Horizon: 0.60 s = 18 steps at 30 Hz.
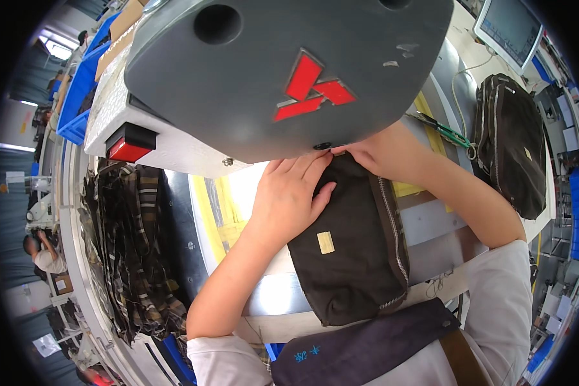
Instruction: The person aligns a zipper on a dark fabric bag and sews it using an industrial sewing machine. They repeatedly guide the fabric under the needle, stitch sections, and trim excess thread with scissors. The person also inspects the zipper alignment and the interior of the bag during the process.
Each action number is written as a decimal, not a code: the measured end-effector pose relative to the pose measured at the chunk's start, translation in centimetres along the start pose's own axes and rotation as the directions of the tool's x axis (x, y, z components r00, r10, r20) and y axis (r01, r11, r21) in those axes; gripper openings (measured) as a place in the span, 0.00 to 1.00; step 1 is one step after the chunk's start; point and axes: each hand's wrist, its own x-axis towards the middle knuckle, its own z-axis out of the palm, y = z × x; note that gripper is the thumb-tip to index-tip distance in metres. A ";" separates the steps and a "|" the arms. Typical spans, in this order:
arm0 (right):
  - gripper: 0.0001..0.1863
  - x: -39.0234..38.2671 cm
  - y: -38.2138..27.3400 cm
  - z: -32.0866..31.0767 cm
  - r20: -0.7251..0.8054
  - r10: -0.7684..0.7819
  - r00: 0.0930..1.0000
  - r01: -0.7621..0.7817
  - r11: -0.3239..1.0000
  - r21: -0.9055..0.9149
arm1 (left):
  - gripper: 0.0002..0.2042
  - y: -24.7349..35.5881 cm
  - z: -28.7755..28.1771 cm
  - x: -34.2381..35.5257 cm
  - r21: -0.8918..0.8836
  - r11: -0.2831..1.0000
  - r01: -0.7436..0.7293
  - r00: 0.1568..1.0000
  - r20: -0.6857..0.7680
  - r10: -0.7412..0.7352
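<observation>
Sewing table (431,225) | dark pouch (350,251) lengthwise toward machine (283,71) | both hands (289,196) on far end

Dark brown zippered pouch (350,257) lying flat under machine head.

two hands (289,193), two dark bags (350,244), one monitor (509,29)

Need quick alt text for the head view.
Both hands, left hand and right hand, press a dark brown zippered pouch flat under a grey sewing machine head. Striped fabric pieces hang left; another pouch lies right.
</observation>
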 end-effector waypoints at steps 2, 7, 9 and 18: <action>0.10 -0.7 -0.5 -0.1 -0.044 -0.108 0.993 0.102 0.985 -0.137 | 0.18 0.0 0.3 -0.1 0.001 1.000 0.003 1.000 0.005 -0.003; 0.17 -1.7 -2.5 -0.3 0.085 -0.097 0.992 0.120 0.938 -0.324 | 0.19 -0.2 0.4 -0.3 -0.010 1.000 0.015 1.000 0.022 -0.014; 0.18 -1.9 -2.7 -0.3 0.117 -0.097 0.988 0.132 0.930 -0.343 | 0.19 -0.1 0.3 -0.2 0.011 1.000 0.015 0.999 0.029 -0.015; 0.19 -1.8 -2.6 -0.4 0.132 -0.075 0.988 0.115 0.937 -0.331 | 0.21 -0.6 0.3 -0.5 -0.057 0.998 0.024 1.000 0.010 -0.024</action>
